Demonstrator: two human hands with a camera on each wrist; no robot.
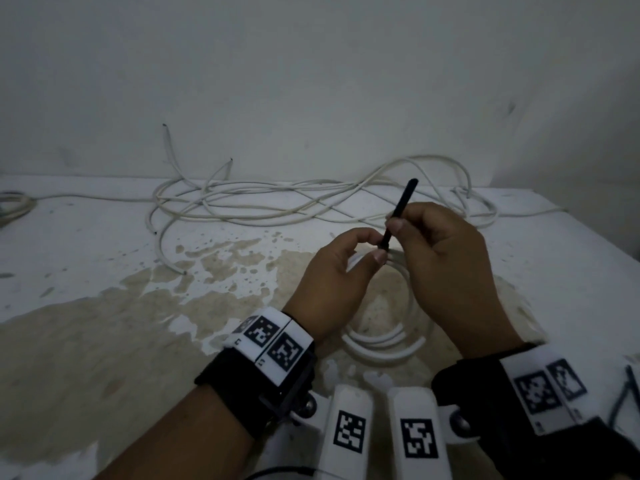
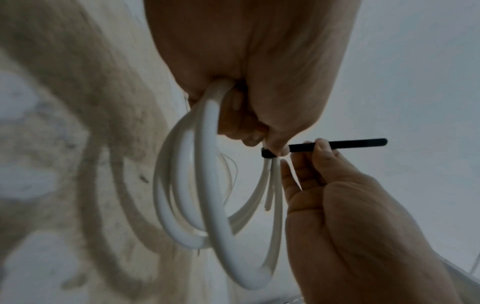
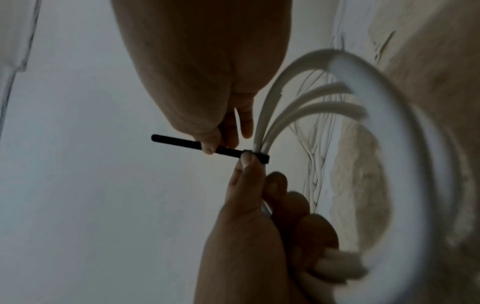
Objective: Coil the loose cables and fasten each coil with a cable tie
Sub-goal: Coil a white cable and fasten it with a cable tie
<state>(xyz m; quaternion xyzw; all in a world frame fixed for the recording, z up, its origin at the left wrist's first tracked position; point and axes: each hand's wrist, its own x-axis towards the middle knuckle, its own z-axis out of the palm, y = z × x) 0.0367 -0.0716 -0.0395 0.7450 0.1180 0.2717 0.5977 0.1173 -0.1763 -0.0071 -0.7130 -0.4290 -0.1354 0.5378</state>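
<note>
A coil of white cable [image 1: 381, 344] hangs from my left hand [image 1: 375, 245], which grips its top strands above the table. A black cable tie [image 1: 401, 209] is looped around those strands, and its free tail sticks up and away. My right hand [image 1: 401, 220] pinches that tail between thumb and fingers. In the left wrist view the tie's band [image 2: 267, 154] sits tight round the coil [image 2: 207, 205] just below my left fingers, and the tail [image 2: 350, 144] points right. The right wrist view shows the tail [image 3: 176, 140] pinched beside the gathered strands [image 3: 298, 109].
A tangle of loose white cables [image 1: 277, 202] lies along the back of the stained white table [image 1: 104, 323], against the wall. Another cable end [image 1: 14, 202] lies at the far left. Thin black strips [image 1: 623, 396] lie at the right edge.
</note>
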